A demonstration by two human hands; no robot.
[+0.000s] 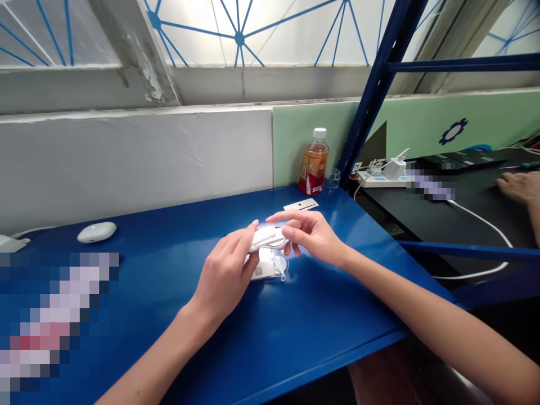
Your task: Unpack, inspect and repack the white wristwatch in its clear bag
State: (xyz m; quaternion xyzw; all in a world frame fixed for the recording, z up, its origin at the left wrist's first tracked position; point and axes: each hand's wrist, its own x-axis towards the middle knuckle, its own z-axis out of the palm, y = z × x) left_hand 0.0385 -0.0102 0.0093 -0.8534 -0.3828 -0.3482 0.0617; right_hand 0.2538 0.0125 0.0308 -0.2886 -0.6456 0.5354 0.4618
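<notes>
Above the blue desk [320, 315], my left hand [225, 275] is closed around a small flat white item [265, 237] with a rounded right end and a thin dark line along its edge. Its exact kind is unclear. My right hand [314, 236] comes in from the right, its thumb and curled fingers at the rounded end and its index finger stretched over the top. Just below both hands, a clear plastic bag [270, 269] with white contents and a printed square lies on the desk, partly hidden by my left hand.
Behind my hands are a white card [301, 205], a drink bottle [314, 163] and a small clear cup [333, 179]. A white mouse [97, 232] and a blurred-out object [63, 315] lie left. Past the blue metal post [373, 90] are a power strip [382, 179] and another person's hand [518, 187].
</notes>
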